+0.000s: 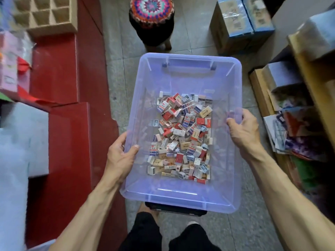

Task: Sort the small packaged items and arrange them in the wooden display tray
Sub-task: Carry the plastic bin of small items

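Up at the far left, the wooden display tray (43,15) is cut off by the frame edge, its compartments blurred. The left hand (120,154) grips the clear bin (183,73) by its left rim; the right hand (242,127) grips the right rim. Inside lie the small packaged items (183,136) — red, blue, cream boxes heaped loosely, print unreadable.

Bin (181,194) between fingers (233,122): translucent glossy plastic. Small packaged items (181,138) inside: printed paper. Divided tray (45,15) beyond: matt wood.
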